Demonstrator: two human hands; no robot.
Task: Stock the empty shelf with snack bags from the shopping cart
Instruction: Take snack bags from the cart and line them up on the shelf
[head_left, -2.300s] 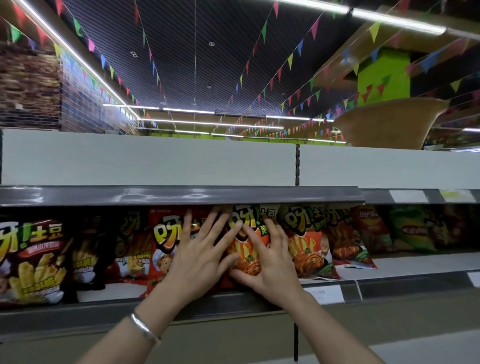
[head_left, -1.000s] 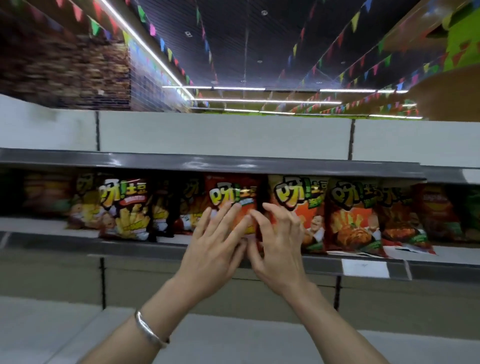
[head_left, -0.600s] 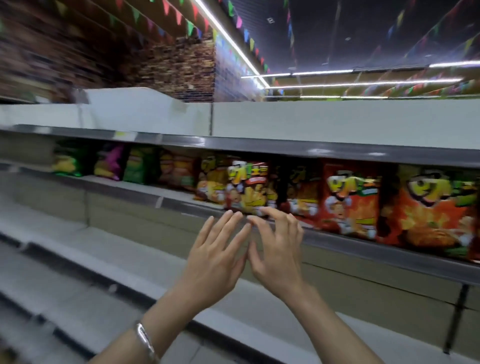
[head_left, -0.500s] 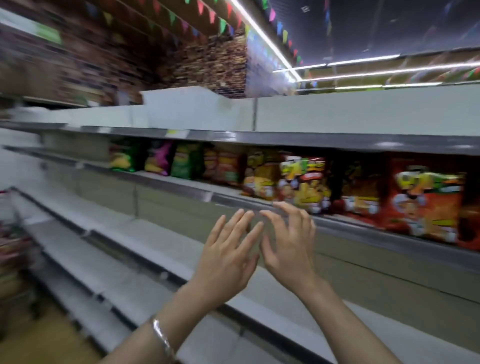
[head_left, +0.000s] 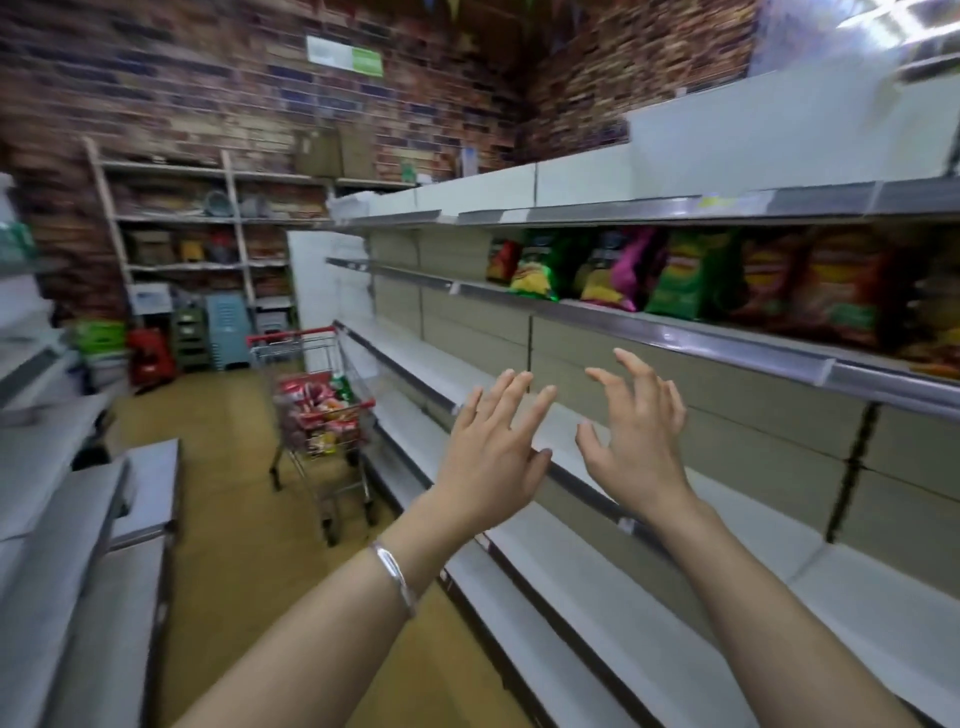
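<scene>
Both hands are empty: the left hand (head_left: 491, 447) has its fingers straight and loosely spread, the right hand (head_left: 636, 434) slightly curled around nothing, likely free for another load. Beyond the left fingertips, well apart, stands the shopping cart (head_left: 317, 410) holding snack bags (head_left: 319, 408). Above the right fingers, the shelf (head_left: 691, 338) carries stocked bags (head_left: 680, 283).

Red-trimmed cart (head_left: 311, 340), red, green and magenta snack bags (head_left: 618, 270), brick-patterned wall (head_left: 208, 78)
</scene>
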